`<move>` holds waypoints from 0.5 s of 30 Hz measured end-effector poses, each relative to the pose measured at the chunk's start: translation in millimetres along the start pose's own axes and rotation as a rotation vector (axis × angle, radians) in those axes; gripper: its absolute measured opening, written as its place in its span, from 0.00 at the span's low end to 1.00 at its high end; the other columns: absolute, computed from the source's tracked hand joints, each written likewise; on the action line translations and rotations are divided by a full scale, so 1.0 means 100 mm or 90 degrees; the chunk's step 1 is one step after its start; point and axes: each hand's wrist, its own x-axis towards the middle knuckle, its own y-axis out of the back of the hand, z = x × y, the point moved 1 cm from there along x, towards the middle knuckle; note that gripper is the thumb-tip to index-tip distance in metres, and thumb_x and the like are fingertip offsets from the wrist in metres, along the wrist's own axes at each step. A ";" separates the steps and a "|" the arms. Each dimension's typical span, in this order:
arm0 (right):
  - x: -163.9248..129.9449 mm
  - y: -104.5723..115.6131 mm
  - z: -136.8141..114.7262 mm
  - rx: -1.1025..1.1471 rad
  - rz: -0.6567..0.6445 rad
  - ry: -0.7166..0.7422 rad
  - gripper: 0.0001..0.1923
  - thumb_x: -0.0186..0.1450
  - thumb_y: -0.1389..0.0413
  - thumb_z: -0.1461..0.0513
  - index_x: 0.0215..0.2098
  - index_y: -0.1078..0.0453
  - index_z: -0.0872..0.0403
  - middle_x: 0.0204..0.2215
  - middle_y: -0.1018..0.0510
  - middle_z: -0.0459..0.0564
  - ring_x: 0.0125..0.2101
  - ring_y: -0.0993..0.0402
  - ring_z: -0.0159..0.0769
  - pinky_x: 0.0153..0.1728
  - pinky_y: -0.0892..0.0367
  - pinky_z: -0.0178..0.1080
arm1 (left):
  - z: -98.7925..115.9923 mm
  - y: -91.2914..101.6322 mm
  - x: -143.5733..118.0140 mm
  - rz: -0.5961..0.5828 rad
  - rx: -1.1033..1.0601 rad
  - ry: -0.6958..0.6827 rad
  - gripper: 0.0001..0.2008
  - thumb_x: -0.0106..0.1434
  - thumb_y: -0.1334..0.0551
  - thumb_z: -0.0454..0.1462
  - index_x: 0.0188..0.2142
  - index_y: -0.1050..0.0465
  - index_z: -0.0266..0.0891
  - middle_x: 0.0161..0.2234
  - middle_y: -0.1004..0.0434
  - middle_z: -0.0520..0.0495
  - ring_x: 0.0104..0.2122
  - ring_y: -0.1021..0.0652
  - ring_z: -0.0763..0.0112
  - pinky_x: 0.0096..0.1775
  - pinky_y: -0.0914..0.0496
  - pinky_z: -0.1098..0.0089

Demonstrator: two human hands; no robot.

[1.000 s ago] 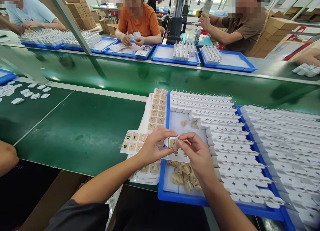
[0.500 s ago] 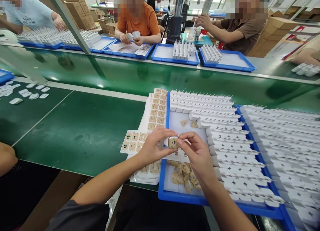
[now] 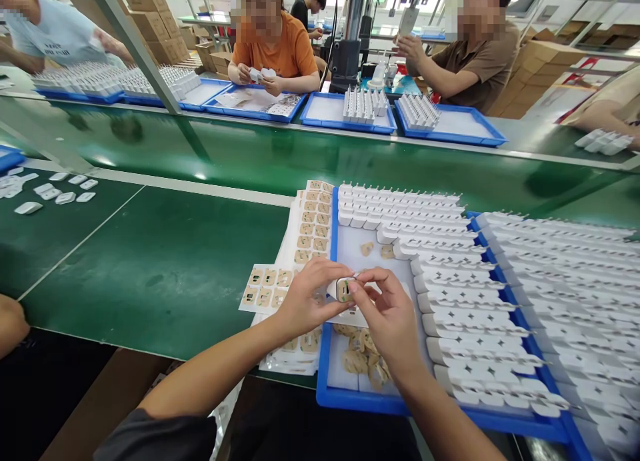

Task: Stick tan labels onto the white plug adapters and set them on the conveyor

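My left hand (image 3: 313,289) holds a small white plastic housing (image 3: 332,288) between thumb and fingers, over the left part of a blue tray (image 3: 324,368). A tan adhesive sticker (image 3: 343,289) with a dark slot covers the housing's end facing me. My right hand (image 3: 387,308) is closed at the other side of the housing, its thumb pressed on the sticker's right part. Beneath the hands lies a partly hidden white sticker sheet (image 3: 343,316). Crumpled tan paper pieces (image 3: 356,361) are in the tray's near left corner.
Rows of white housings (image 3: 465,314) fill the tray's right side, with another full tray (image 3: 575,301) beyond. Tan sticker sheets (image 3: 314,228) lie left of the tray. White flat parts (image 3: 47,191) are on the green table (image 3: 165,261). Co-workers sit across the line behind blue trays (image 3: 320,118).
My right thumb has moved left over the sticker and covers more of it. Both hands stay at nearly the same place. Across the line, the person in orange has raised the white parts slightly.
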 end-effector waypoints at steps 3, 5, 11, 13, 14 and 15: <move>-0.02 -0.02 0.01 -0.052 0.009 0.032 0.02 0.67 0.41 0.62 0.37 0.30 0.48 0.33 0.27 0.43 0.34 0.28 0.31 0.38 0.27 0.36 | -0.01 -0.01 -0.01 0.010 0.008 -0.011 0.15 0.62 0.32 0.38 0.48 0.26 0.43 0.44 0.18 0.44 0.44 0.20 0.61 0.48 0.28 0.59; -0.03 -0.04 0.01 -0.118 0.024 0.071 0.02 0.67 0.42 0.62 0.38 0.30 0.48 0.33 0.27 0.43 0.35 0.28 0.32 0.36 0.27 0.36 | -0.01 -0.02 -0.01 0.015 0.020 -0.010 0.14 0.62 0.32 0.37 0.48 0.26 0.43 0.44 0.18 0.44 0.44 0.20 0.61 0.48 0.28 0.58; 0.00 -0.07 0.02 -0.074 0.011 0.062 0.15 0.65 0.40 0.60 0.49 0.33 0.44 0.44 0.33 0.47 0.39 0.28 0.33 0.32 0.25 0.35 | 0.01 0.00 -0.04 0.063 0.027 -0.005 0.16 0.61 0.32 0.35 0.49 0.27 0.43 0.44 0.18 0.43 0.46 0.20 0.60 0.50 0.27 0.58; 0.00 -0.08 0.03 -0.030 -0.061 0.048 0.17 0.65 0.39 0.60 0.51 0.32 0.42 0.47 0.33 0.48 0.43 0.29 0.36 0.36 0.25 0.36 | 0.00 0.00 -0.05 0.086 0.021 -0.006 0.17 0.61 0.33 0.34 0.49 0.28 0.43 0.45 0.20 0.43 0.47 0.21 0.61 0.50 0.26 0.59; 0.01 -0.09 0.04 -0.018 -0.086 0.044 0.17 0.65 0.39 0.60 0.52 0.31 0.42 0.47 0.32 0.48 0.45 0.30 0.37 0.38 0.25 0.37 | -0.01 0.00 -0.05 0.096 0.020 -0.006 0.16 0.61 0.33 0.33 0.49 0.28 0.42 0.45 0.20 0.43 0.47 0.21 0.61 0.49 0.26 0.59; 0.01 -0.09 0.05 -0.008 -0.099 0.039 0.17 0.64 0.39 0.60 0.51 0.30 0.42 0.47 0.30 0.49 0.47 0.30 0.38 0.39 0.25 0.37 | -0.03 0.00 -0.06 0.104 0.019 -0.006 0.16 0.60 0.34 0.33 0.49 0.28 0.42 0.45 0.21 0.43 0.47 0.21 0.62 0.49 0.26 0.60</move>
